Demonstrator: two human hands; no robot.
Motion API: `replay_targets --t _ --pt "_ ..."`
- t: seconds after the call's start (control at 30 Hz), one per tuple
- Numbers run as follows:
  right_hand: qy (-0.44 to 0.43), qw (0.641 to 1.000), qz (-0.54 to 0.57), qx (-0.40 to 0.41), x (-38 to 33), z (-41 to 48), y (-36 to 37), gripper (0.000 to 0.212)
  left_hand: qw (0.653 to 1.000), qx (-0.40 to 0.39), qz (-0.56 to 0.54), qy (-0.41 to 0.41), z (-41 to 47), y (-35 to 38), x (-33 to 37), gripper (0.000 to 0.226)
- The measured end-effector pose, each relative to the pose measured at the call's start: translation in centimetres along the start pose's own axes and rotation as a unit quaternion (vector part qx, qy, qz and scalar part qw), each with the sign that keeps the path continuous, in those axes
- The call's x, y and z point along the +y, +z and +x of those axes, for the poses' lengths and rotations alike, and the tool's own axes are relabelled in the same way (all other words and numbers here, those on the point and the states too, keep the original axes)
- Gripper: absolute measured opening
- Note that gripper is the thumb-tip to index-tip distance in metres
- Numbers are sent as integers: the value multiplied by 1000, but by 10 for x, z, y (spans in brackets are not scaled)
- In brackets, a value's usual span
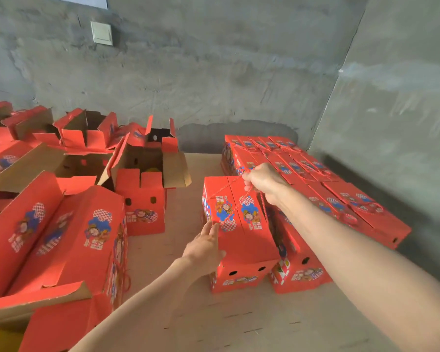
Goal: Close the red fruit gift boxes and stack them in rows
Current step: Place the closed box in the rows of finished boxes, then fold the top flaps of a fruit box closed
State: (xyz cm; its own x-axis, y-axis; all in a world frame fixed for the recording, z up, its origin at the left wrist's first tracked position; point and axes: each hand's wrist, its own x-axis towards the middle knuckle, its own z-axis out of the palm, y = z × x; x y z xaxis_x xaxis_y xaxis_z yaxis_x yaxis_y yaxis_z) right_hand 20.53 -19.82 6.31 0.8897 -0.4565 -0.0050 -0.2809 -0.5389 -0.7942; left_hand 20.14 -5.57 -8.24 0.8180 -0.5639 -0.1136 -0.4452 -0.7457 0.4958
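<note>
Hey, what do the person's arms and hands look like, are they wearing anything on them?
Both arms are bare as far as the view shows: no sleeve on the left arm or the right arm. The left hand and right hand wear no gloves, and no watch, bracelet or ring shows on the sides in view.

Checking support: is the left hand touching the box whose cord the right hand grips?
Touching. The head view shows the left hand flat against the left side of the box, with no gap.
</note>
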Motion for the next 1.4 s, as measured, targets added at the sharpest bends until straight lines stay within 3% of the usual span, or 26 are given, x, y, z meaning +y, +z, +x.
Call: replay_targets --t 0.1,0.2,0.3,0.4,0.43,0.6,0.77,1.0,1.17,1.4 --pt "-29 980 -197 1 42 -8 3 17 999 4 -36 0 9 7 -11 62" --pt "-103 930 -347 -66 97 -34 20 66 998 18 -55 7 14 7 -16 49" --pt "-176 896 -395 -101 139 -51 47 74 998 31 -52 -5 19 4 -17 50" --pt "-184 832 -513 -102 155 -45 69 91 999 43 -27 -3 25 1 -18 55" --pt "-182 825 -525 -99 157 -39 74 93 999 47 -11 5 27 1 -19 52" --pt "-179 834 -510 -108 155 2 88 85 995 81 57 13 51 -3 -22 36" --pt "-205 852 -472 -94 150 60 92 90 996 78 37 16 81 -17 -36 43" --pt "-227 858 -459 -42 139 173 110 84 968 219 111 -54 147 -79 -83 35" --pt "-141 921 -361 30 113 254 139 77 952 201 180 -145 189 -112 -118 46" --pt "-185 911 -368 -3 125 315 178 81 958 162 142 -190 223 -108 -144 42"
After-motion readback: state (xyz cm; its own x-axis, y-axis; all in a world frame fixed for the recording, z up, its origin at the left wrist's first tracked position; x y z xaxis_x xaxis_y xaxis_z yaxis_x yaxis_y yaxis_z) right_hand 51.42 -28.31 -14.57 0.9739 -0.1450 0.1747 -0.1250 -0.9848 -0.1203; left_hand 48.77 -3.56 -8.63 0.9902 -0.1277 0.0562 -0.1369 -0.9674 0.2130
